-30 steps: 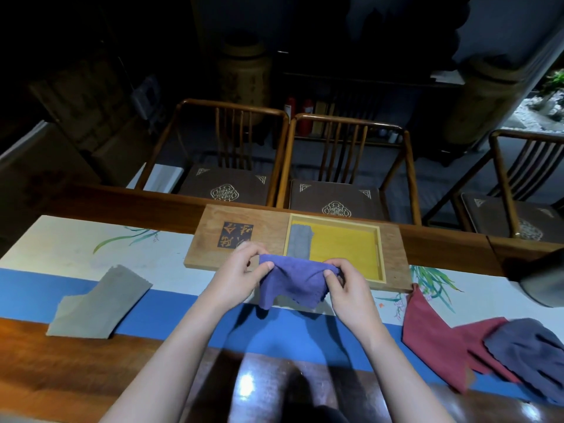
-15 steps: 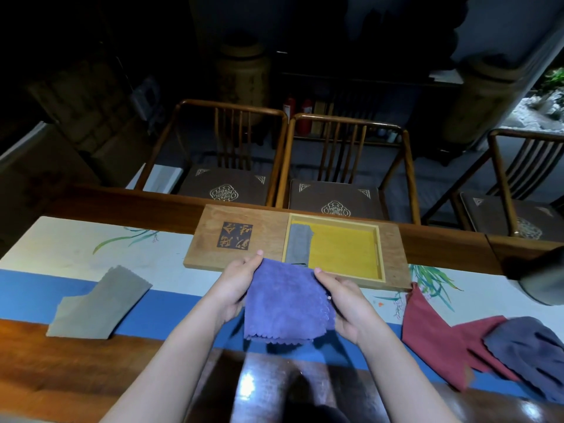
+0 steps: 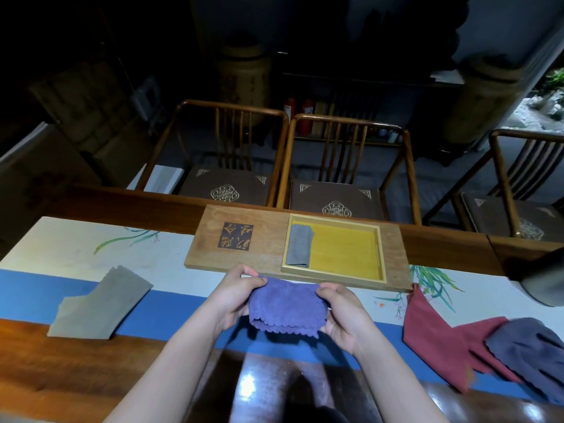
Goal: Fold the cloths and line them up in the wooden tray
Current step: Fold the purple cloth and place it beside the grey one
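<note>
A flat grey cloth (image 3: pixel 99 303) with a pinked edge lies at the left on the blue-banded table runner (image 3: pixel 171 306); the left hand (image 3: pixel 233 296) pinches the upper left corner of a soft purple cloth (image 3: pixel 285 306), doubled over, its scalloped edges hanging toward the viewer; the right hand (image 3: pixel 341 312) pinches the upper right corner; beyond, the wooden tray (image 3: pixel 265 248) holds 1 folded grey cloth (image 3: pixel 299 245) against the left wall of its yellow recess; a dark red cloth (image 3: pixel 433 334) and a rumpled slate-blue cloth (image 3: pixel 531 349) lie at the right.
</note>
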